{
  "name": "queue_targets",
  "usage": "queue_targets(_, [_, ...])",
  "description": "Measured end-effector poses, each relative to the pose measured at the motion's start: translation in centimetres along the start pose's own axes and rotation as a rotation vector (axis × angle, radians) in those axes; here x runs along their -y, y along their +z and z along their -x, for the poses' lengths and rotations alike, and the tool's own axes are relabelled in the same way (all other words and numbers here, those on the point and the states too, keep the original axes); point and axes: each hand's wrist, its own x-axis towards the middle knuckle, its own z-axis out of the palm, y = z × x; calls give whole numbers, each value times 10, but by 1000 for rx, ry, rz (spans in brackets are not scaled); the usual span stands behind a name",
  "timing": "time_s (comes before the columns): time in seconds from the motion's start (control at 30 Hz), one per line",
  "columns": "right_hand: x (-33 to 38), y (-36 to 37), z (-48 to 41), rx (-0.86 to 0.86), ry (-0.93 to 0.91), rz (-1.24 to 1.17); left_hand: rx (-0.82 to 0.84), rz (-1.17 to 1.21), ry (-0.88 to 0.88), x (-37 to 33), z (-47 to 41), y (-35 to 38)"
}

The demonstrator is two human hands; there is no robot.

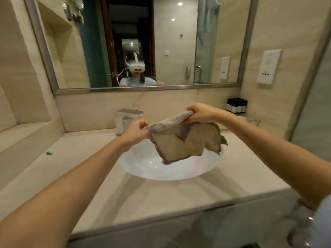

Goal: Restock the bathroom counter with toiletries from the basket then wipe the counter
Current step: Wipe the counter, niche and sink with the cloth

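- Above the white basin, the left hand (138, 128) pinches one end of a brown washcloth (184, 142) between curled fingers and thumb.
- The right hand (200, 113), higher and farther back, grips the other end, with the fingers wrapped over a bunched fold.
- The washcloth's long axis is its stretched top edge. It runs between the two hands and rises from the near left to the far right. The rest hangs down in uneven folds, its darker hem on the outside, and the lowest corner points into the basin (154, 169) without clearly touching it.
- The round basin is sunk into the pale stone counter (247, 169), and its rim reaches close to the back wall.
- A clear box (125, 120) stands at the back of the counter just beyond the left hand. Something white fills its lower part, but I cannot tell what it is.
- A tight group of dark bottles (236, 106) with pale labels stands upright in the far right corner.
- Stone surface shows on both sides of the basin and in a broad band in front of it, out to the straight near edge.
- A small teal object (48, 153) lies on the counter's left part, near a raised ledge (26, 133).
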Motion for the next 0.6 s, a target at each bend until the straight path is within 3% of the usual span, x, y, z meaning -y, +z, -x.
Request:
queue_targets(0.1, [-23, -19, 28, -97, 47, -60, 442, -101, -50, -34, -1, 30])
queue_targets(0.17, [-35, -29, 44, -161, 70, -108, 594, -111, -68, -54, -4, 53])
queue_targets(0.3, [-60, -40, 69, -259, 132, -142, 562, 170, -50, -92, -10, 106])
queue_targets(0.43, [-91, -34, 91, -347, 192, -316, 598, 633, -230, -122, -17, 155])
queue_targets(0.5, [-103, -29, 106, -238, 174, -436, 528, 741, -278, -132, -24, 178])
queue_targets(0.6, [-122, -26, 127, -42, 143, -527, 412, 714, -271, -138, -33, 208])
